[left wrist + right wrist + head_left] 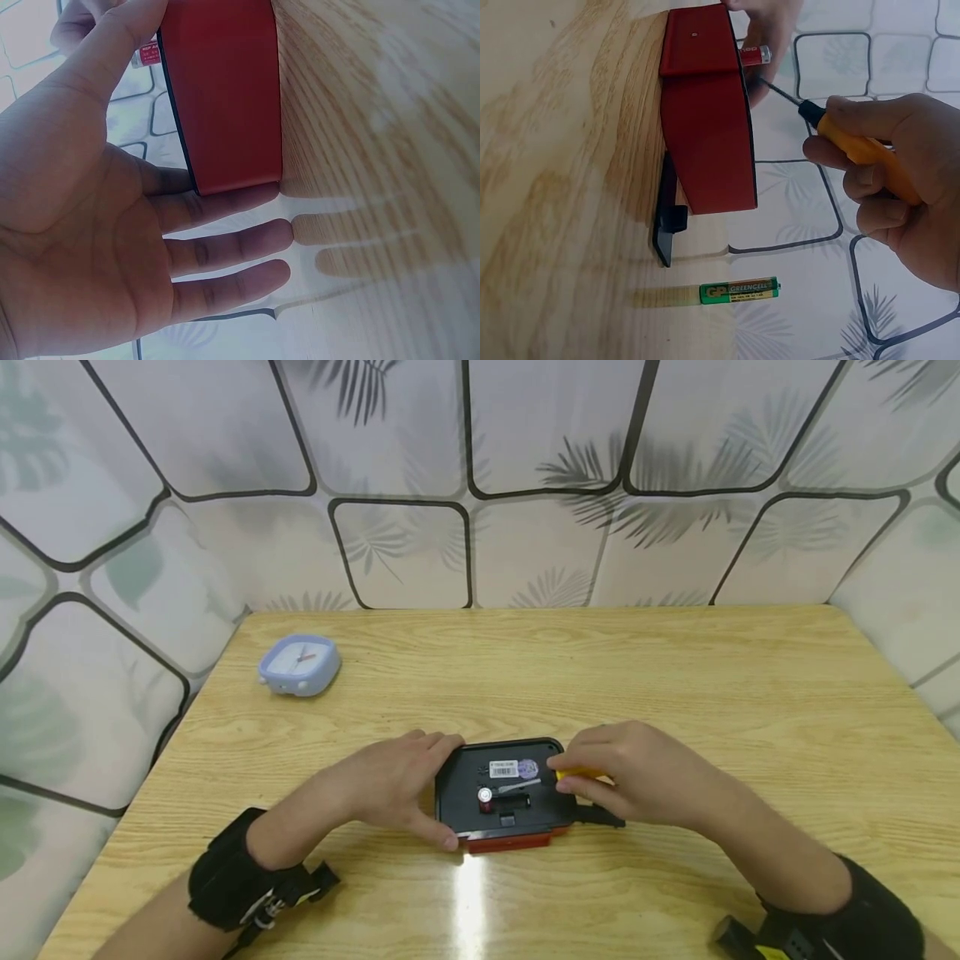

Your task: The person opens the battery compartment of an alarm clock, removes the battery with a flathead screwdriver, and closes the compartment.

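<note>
A red-and-black device point(468, 777) lies face down, its black back upward and a barcode label point(503, 768) on it. From its battery slot a red battery point(485, 804) sticks up at one end. My left hand point(393, 781) holds the device's left end, thumb at the near corner and fingers along the far side. A yellow-handled screwdriver point(866, 154) is gripped in my right hand point(637, 772); its shaft points left over the slot, tip close to the red battery. The device's red side point(225, 97) fills the left wrist view.
Beside the device's right end lies a black battery cover point(600, 816). A green battery point(739, 291) stands upright on the table, hidden from the head view by my right hand. A light-blue alarm clock point(300, 664) sits at the back left of the wooden table point(637, 668).
</note>
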A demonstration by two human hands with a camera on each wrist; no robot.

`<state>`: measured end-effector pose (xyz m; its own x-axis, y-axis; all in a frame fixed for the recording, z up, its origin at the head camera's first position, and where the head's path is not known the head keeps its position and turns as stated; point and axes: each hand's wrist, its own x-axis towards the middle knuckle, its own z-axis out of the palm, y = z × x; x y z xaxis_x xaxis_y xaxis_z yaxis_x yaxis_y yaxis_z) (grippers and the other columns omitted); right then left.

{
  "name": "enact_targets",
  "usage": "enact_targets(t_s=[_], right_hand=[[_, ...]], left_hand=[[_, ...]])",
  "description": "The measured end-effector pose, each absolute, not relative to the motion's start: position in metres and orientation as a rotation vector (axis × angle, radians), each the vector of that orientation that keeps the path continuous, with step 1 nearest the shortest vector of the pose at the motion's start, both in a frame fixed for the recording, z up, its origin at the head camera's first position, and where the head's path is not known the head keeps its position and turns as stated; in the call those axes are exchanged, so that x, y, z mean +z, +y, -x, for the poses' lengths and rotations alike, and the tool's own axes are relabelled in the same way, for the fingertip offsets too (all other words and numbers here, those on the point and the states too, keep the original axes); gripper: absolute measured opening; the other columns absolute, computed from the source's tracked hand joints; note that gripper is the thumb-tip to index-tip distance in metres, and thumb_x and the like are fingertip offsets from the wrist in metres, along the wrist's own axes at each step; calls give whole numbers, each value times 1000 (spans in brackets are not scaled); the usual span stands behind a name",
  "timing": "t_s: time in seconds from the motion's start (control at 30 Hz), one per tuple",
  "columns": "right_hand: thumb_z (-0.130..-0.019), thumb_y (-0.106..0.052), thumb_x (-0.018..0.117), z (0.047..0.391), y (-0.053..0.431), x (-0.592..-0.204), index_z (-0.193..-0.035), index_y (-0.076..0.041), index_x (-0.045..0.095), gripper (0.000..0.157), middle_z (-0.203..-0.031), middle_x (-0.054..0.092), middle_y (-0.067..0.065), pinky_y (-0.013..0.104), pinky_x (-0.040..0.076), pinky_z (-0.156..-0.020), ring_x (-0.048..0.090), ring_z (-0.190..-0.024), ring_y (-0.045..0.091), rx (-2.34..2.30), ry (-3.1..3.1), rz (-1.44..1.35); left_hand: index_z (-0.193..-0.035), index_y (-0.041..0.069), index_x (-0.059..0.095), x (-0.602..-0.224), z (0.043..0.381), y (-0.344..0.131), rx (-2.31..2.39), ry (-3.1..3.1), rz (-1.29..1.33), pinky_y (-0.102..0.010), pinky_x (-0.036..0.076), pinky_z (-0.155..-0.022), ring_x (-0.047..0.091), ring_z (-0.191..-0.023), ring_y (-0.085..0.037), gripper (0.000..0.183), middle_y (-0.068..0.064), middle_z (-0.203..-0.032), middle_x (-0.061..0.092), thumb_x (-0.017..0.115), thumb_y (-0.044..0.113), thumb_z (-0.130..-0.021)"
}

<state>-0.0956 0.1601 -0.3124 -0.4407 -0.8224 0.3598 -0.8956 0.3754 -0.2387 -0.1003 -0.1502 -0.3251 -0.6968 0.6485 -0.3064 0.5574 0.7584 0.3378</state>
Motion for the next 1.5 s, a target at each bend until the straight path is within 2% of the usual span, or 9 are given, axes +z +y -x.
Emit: enact_targets(t_s=[0.3,0.5,0.67,0.9,1.0,1.1,1.2,1.27,1.5], right_hand=[[-91,-22,73,96,164,-311,-105,-10,77,18,-92,75,-4,23,57,-66,65,-74,1,555,-2469,-1493],[-102,-36,56,97,168,-308,-104,-10,77,34,-91,75,-5,19,52,-61,60,-69,-2,581,-2389,-1450],[-104,-44,45,100,173,-302,-102,-10,77,47,-89,74,-3,16,46,-55,53,-63,-2,597,-2339,-1349],[-104,-50,39,109,181,-299,-101,-4,75,59,-88,75,4,30,56,-57,68,-71,14,512,-2275,-1183],[-104,-52,38,113,185,-300,-103,-5,75,60,-88,74,7,36,57,-59,68,-74,19,470,-2322,-1092],[-98,-41,62,116,189,-301,-104,-6,75,38,-89,73,8,39,56,-60,67,-76,21,453,-2402,-996],[-85,-20,80,120,192,-302,-104,-6,76,24,-89,72,8,40,53,-62,63,-77,22,451,-2483,-916],[-81,-12,82,123,194,-303,-103,-6,76,24,-89,71,8,40,52,-62,61,-78,22,444,-2540,-865],[-89,-15,75,136,204,-311,-106,-4,74,21,-96,72,11,44,53,-70,59,-85,26,414,-2778,-704]], left_hand=[[-153,2,31,-324,100,-149,305,2541,-908,-45,45,-107,51,-126,-28,118,-11,-146,51,79,70,-69],[-153,2,32,-325,100,-150,306,2547,-909,-45,45,-107,52,-125,-27,118,-11,-144,53,80,69,-68],[-153,2,32,-325,100,-150,306,2551,-911,-44,45,-106,53,-125,-27,118,-11,-144,53,80,69,-68],[-152,1,33,-324,99,-150,311,2550,-912,-45,45,-107,52,-126,-28,117,-12,-144,53,80,68,-69],[-152,1,33,-323,99,-150,311,2549,-914,-45,45,-107,52,-126,-28,116,-12,-144,53,80,67,-69],[-152,1,33,-323,99,-150,311,2549,-915,-45,45,-107,52,-127,-28,116,-12,-144,53,80,67,-69],[-152,2,33,-323,99,-150,311,2551,-913,-45,45,-107,52,-127,-28,116,-12,-144,53,80,68,-69],[-152,2,33,-323,99,-150,311,2552,-912,-46,45,-107,52,-126,-28,117,-12,-144,53,80,68,-69],[-152,1,33,-323,100,-150,313,2549,-916,-46,45,-107,52,-126,-28,117,-12,-144,53,80,68,-69]])
